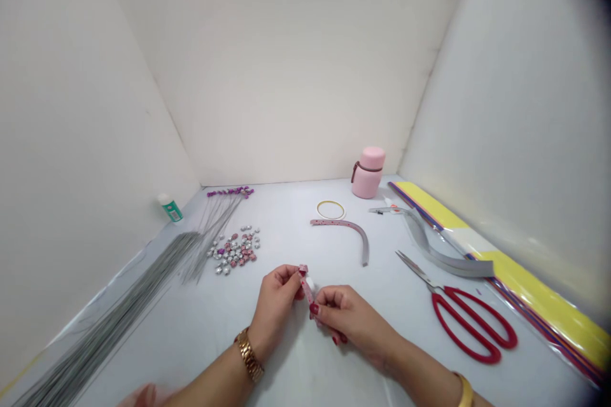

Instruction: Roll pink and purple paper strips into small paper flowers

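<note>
Between my two hands is a narrow pink patterned paper strip (307, 290), held above the table. My left hand (279, 292) pinches its upper end, where the strip is bent into a small loop or knot. Lower down, the fingers of my right hand (341, 311) are closed on the strip's other part. Just beyond my hands lies a curved bundle of pink and silver paper strips (351, 227). To the left is a pile of small folded paper stars (233, 253) in silver and pink, with a purple one among them.
Red-handled scissors (470, 318) lie at right, beside grey strips (429, 251) and yellow packaged sheets (525, 286). A tape roll (331, 209) and pink flask (368, 173) stand farther back. Left are grey wires (119, 311), purple-tipped stems (224, 210) and a glue stick (170, 208).
</note>
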`<state>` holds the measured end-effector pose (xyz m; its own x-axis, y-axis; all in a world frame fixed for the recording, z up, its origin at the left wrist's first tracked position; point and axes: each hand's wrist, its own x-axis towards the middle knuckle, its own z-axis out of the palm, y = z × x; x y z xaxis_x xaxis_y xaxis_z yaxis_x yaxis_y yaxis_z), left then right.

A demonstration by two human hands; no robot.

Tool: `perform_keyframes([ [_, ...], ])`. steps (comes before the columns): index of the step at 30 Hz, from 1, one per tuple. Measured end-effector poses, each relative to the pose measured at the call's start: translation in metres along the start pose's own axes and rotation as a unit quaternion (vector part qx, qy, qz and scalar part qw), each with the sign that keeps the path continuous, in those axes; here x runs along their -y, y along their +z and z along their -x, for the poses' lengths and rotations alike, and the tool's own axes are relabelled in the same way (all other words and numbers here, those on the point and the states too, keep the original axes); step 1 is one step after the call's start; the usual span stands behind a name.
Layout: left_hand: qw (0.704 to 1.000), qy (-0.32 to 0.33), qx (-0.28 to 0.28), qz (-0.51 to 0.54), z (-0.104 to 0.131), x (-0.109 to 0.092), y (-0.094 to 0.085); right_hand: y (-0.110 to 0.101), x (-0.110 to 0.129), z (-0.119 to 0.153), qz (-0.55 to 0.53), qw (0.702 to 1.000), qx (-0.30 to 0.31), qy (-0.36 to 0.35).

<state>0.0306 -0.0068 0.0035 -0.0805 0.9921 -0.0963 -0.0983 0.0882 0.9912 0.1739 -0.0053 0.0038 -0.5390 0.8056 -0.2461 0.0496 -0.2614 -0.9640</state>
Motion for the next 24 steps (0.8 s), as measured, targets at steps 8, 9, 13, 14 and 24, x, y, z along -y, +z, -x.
perform_keyframes([
  [8,0.999,0.015,0.02,-0.037,0.002,-0.002,0.002,-0.002,0.001,-0.003,-0.033,0.999,-0.036,0.012],
  [9,0.999,0.016,0.024,-0.043,0.003,-0.002,0.003,-0.002,0.002,-0.003,-0.035,0.998,-0.044,0.006],
  [13,0.996,0.021,0.052,-0.072,0.006,0.0,0.005,-0.002,0.006,-0.005,-0.045,0.994,-0.093,-0.035],
  [14,0.995,0.023,0.059,-0.08,0.006,0.002,0.005,-0.003,0.006,-0.005,-0.052,0.992,-0.104,-0.043],
  [24,0.978,0.072,0.104,-0.164,0.015,-0.002,0.009,-0.005,0.006,-0.005,-0.039,0.993,-0.093,-0.062],
])
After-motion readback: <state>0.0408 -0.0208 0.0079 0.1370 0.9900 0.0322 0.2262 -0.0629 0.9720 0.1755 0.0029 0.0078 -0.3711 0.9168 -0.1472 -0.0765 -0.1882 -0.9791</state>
